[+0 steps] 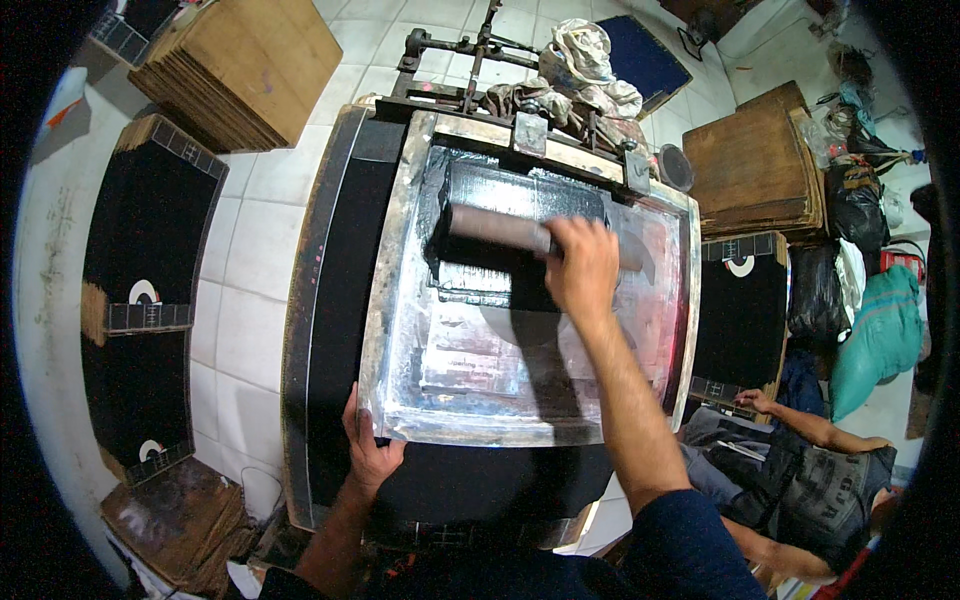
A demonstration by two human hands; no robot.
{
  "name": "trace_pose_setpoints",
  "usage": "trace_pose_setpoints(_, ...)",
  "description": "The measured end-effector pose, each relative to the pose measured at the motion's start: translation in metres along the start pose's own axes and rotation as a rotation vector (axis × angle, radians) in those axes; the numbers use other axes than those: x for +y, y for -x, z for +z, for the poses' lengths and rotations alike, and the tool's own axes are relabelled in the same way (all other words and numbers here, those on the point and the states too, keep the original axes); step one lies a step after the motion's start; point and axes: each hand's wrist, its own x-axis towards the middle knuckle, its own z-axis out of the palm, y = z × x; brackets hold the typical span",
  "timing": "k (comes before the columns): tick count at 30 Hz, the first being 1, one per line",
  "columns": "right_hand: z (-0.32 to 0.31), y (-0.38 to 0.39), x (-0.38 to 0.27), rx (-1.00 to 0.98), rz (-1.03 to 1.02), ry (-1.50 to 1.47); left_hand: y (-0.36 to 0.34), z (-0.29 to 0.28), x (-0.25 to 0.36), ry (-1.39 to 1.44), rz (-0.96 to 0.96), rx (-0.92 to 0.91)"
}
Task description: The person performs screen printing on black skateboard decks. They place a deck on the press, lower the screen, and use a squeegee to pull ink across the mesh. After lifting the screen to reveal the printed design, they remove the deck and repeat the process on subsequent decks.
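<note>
A metal-framed printing screen (400, 330) lies flat on a black-topped table (335, 300). My right hand (580, 265) grips a wooden-handled squeegee (495, 228) lying across the upper part of the screen, in a band of black ink (520, 190). My left hand (368, 450) presses on the screen's near left corner, fingers curled over the frame edge. Hinge clamps (530, 130) hold the far side of the frame.
Stacks of black printed boards (140, 240) lie on the left floor, brown cardboard stacks (250, 60) at top left and right (750, 165). Rags (580, 70) sit behind the screen. Another person (800, 470) sits at lower right beside more black boards (740, 310).
</note>
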Motion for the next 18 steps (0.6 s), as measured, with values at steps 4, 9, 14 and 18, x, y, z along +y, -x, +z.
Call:
trace_pose_setpoints(4,-0.014,0.062,-0.028,-0.068,0.096,-0.051,0.000,0.001,-0.002,0.009,0.011,0.008)
trace_pose_setpoints(9,-0.021,0.073,-0.033,0.162,0.062,-0.068,-0.001,0.006,-0.003,0.014,0.025,0.080)
trace_pose_setpoints(14,-0.050,0.136,-0.055,0.274,0.118,-0.078,-0.007,0.006,0.001,0.053,0.068,0.105)
trace_pose_setpoints(18,-0.069,0.189,-0.075,0.323,0.144,-0.075,-0.011,-0.002,0.011,0.066,0.049,0.082)
